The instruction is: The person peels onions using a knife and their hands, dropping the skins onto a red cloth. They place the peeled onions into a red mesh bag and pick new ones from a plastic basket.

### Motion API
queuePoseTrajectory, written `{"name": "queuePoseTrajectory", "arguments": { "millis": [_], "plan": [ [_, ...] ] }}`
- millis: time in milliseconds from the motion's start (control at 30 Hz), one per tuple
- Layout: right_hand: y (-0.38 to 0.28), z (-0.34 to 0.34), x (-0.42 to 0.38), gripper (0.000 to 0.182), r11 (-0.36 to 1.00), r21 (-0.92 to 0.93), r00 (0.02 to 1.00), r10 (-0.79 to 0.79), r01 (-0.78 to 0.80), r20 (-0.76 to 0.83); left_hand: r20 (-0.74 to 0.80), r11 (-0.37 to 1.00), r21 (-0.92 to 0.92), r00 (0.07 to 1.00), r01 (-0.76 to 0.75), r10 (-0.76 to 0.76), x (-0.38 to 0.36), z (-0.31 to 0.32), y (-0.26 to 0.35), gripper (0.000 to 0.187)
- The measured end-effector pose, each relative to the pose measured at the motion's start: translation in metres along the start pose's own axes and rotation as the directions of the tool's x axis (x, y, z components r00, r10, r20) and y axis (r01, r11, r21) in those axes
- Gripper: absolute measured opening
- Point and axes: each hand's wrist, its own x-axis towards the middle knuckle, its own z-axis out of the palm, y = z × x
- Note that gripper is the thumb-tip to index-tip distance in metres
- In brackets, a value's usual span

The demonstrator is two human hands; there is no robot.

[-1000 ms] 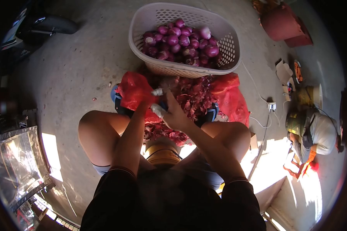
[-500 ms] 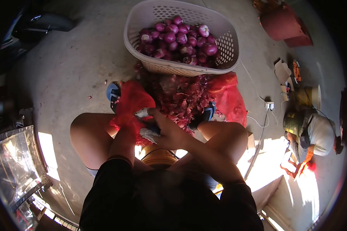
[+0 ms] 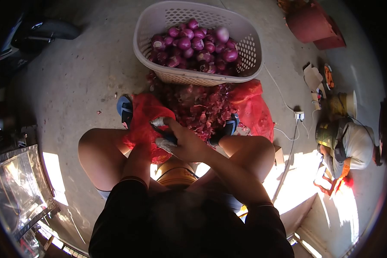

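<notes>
1. Floor [image 3: 90, 77]: grey, concrete-looking, scuffed, small bits scattered.
2. Light: bright sun patches lower right [image 3: 299, 176] and left [image 3: 55, 178]; outer edges dark, details unclear.
3. Right side: white power socket [image 3: 299, 115] with cords, open cardboard box [image 3: 313, 78], dull red block-shaped item [image 3: 309, 26] above.
4. Upper left: dark wheel [image 3: 58, 30], partly shadowed.
5. Lower left: shiny clear plastic sheet [image 3: 19, 176], dark border.

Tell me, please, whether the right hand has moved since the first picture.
Yes. Judged against the grey plastic basket, the right hand has moved away from it, back toward the person's body.
</notes>
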Motion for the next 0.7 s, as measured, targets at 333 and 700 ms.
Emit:
{"name": "queuePoseTrajectory", "arguments": {
  "millis": [333,700],
  "plan": [
    [0.011,0.003,0.003,0.051,0.997,0.019,0.996,-0.075,0.076,-0.058,-0.007,1.0,-0.01,1.0,-0.004,0.003,-0.001,0.001,0.004,0.034],
    [0.01,-0.01,0.006,0.05,0.998,-0.066,0.997,0.007,-0.012,-0.079,-0.09,0.987,-0.141,0.994,-0.079,0.067,0.011,-0.016,0.024,0.034]
  ]
}}
